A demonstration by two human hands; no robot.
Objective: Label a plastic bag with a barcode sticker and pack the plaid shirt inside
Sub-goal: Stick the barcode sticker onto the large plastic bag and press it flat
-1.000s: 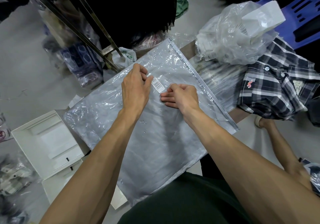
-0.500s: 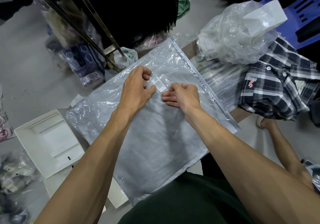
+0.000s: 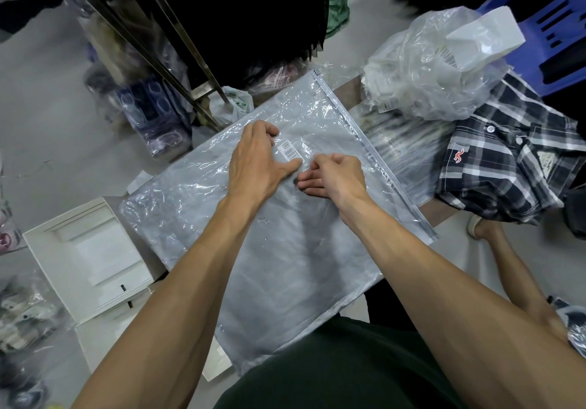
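Bag [image 3: 285, 250] flat on table [image 3: 345, 90] | left hand [image 3: 257, 163], right hand [image 3: 336, 175] pressing sticker [image 3: 289, 149], grips empty | grey floor [image 3: 38, 123]

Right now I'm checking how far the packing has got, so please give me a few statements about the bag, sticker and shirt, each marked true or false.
1. The barcode sticker lies on the plastic bag. True.
2. The plaid shirt is already inside the bag. False: it lies outside, to the right of the bag.
3. Both the left hand and the right hand rest on the bag, on either side of the sticker. True.
4. The right hand is holding the shirt. False: it presses on the bag, apart from the shirt.
5. A white box sits left of the bag. True.
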